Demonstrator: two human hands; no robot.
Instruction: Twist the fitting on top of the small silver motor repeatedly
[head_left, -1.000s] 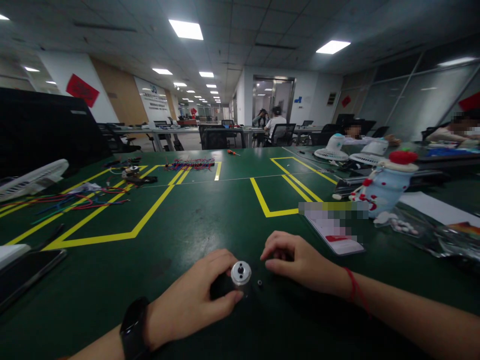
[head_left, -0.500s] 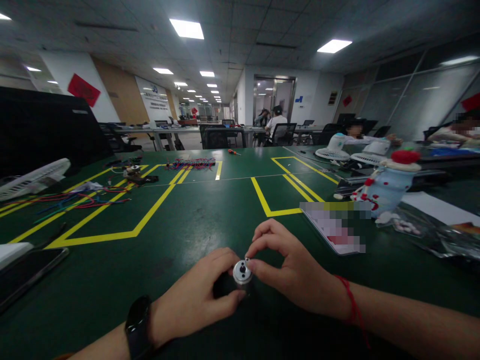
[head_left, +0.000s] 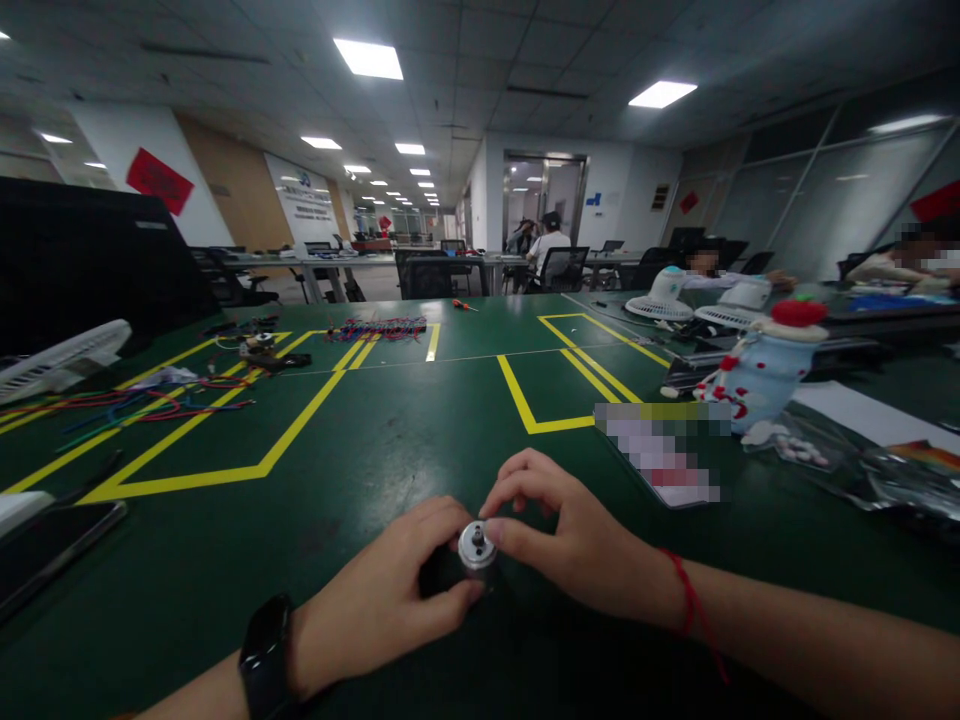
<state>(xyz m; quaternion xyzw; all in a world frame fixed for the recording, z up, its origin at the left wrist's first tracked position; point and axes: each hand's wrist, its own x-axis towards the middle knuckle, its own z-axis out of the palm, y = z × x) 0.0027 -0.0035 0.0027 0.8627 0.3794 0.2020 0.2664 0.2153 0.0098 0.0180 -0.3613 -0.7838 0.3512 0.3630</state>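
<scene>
A small silvery cylindrical motor [head_left: 478, 556] stands upright on the green table, its round end face up. From the middle of that face a short shaft with a small metal piece on it sticks up, with dark holes beside it. My left hand [head_left: 397, 580] curves round the motor from the left, fingers behind and thumb in front, gripping it. At the motor's upper right edge is my right hand [head_left: 559, 530], its index finger and thumb slightly apart close to the top face. Nothing shows between those two fingertips.
Yellow tape [head_left: 187, 487] marks outlines on the table. Loose wires [head_left: 172, 402] lie left, with a phone [head_left: 60, 550] nearer. On the right are a pixelated flat object [head_left: 660, 465], a blue cup [head_left: 776, 375], plastic bags [head_left: 892, 490] and small fans [head_left: 661, 300]. A screwdriver [head_left: 465, 305] lies far back.
The small metal piece pinched in my right fingertips earlier now appears on the motor's shaft. My right fingertips have parted slightly. My left hand keeps its hold.
</scene>
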